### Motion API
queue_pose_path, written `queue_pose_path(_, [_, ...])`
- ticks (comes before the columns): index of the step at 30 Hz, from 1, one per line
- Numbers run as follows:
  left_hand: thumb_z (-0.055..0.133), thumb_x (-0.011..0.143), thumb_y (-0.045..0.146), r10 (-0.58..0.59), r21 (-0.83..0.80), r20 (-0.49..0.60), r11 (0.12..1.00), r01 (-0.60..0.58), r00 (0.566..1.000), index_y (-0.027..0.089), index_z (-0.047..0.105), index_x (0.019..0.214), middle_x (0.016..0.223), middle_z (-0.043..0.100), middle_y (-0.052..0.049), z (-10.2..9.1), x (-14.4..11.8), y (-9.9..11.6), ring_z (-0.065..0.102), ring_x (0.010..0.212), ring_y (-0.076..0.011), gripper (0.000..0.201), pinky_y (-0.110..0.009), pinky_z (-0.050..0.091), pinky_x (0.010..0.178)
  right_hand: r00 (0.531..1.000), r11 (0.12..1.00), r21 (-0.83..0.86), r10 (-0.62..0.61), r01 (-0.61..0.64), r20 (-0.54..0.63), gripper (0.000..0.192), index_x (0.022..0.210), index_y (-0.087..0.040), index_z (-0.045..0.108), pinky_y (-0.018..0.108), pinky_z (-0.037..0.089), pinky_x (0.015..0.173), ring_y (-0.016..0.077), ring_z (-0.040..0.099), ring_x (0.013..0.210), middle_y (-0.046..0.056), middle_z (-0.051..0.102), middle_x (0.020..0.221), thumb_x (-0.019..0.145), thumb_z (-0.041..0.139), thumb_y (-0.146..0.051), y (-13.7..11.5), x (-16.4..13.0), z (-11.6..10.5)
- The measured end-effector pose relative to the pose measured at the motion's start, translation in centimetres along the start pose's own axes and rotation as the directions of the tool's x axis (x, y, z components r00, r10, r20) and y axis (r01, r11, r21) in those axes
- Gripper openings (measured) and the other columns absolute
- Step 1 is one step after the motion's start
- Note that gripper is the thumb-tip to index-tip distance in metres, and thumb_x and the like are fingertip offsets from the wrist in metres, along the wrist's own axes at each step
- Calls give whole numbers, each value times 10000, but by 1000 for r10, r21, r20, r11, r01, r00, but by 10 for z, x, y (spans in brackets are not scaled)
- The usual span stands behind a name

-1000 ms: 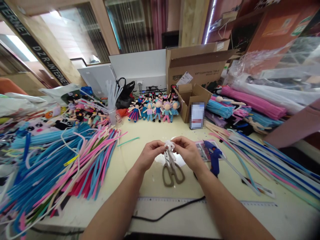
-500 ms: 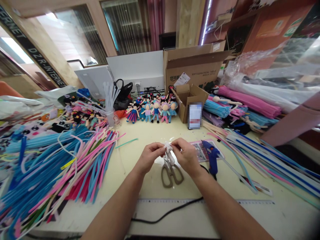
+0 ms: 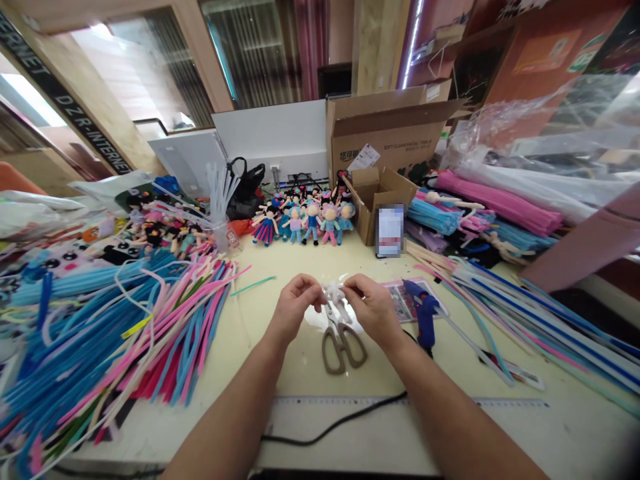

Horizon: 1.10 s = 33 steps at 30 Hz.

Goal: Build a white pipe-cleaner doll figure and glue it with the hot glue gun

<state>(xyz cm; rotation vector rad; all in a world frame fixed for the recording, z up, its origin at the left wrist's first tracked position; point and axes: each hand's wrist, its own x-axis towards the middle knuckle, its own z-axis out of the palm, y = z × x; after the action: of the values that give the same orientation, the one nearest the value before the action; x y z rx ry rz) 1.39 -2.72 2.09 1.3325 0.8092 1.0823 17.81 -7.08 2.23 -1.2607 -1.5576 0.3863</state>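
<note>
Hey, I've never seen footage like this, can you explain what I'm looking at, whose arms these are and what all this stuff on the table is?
This is one view from a camera worn on a person's head, looking down at their own bare arms, so there is no machine. The left hand and right hand pinch a small white fuzzy piece between their fingertips, above the pale yellow table. Under it lie grey-handled scissors. Beside the right hand stands a blue glue gun. To the left is a heap of blue, pink and white pipe cleaners. Further back stand a row of small colourful dolls and open brown cardboard boxes. A clear ruler lies near the table's front edge.
</note>
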Motion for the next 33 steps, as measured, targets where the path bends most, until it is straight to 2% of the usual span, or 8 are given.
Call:
queue_pose_path(3, [709,687,323,38,80,-40,996,-35,998,155,629,830,666,621,-1,-2,2,0,534,589,-106,235,-233,419,573,1000,1000,8,2,-2,22,147,698,-194,560,238,374,604,125,502,621,-10,569,657,835,542,-243,2,0,2])
queue_pose_path(6, [721,671,340,59,184,-19,981,-55,998,141,645,742,676,612,-14,-2,1,-3,533,633,-114,225,-236,418,599,999,999,41,14,-16,47,113,728,-193,573,240,387,604,127,514,629,-6,577,670,827,540,-235,3,-1,4])
queue_pose_path(10, [717,670,357,95,254,-72,964,-74,993,142,630,687,631,593,-2,-1,0,-7,506,601,-106,232,-230,398,575,997,989,132,71,-70,1,101,894,-186,577,234,406,568,122,524,621,6,594,736,816,532,-232,-1,-1,4])
queue_pose_path(14, [708,676,361,101,263,-115,962,-68,988,147,606,671,624,593,4,0,-1,-7,505,585,-103,237,-229,397,564,995,990,107,86,-91,46,73,791,-184,571,229,398,552,113,509,596,-2,579,701,805,564,-255,-2,0,2])
queue_pose_path(20, [683,695,329,156,354,-78,928,-119,985,158,592,671,628,589,12,5,-4,-6,518,606,-107,196,-230,414,591,994,999,22,25,-28,106,101,701,-190,546,236,358,560,116,481,608,-16,545,657,794,573,-219,2,-2,6])
queue_pose_path(25, [650,695,269,181,418,-116,901,-117,977,170,555,653,621,579,22,4,-3,-8,524,603,-111,143,-232,418,593,995,996,91,-15,6,97,154,648,-190,514,245,352,576,120,459,617,-20,499,636,797,555,-193,-3,-4,8])
queue_pose_path(29, [627,694,226,217,472,-123,871,-135,968,176,563,650,620,578,25,2,-2,-7,520,617,-113,93,-237,411,618,990,968,237,57,-87,128,128,674,-189,570,248,370,589,125,472,636,-13,516,656,786,596,-247,-4,-3,10])
queue_pose_path(33, [621,698,212,257,505,-129,848,-160,958,180,570,645,608,573,29,1,-3,-3,505,614,-112,81,-236,396,622,946,866,406,196,-291,260,167,738,-178,610,242,363,566,117,456,616,-16,516,649,781,614,-339,-3,-1,12])
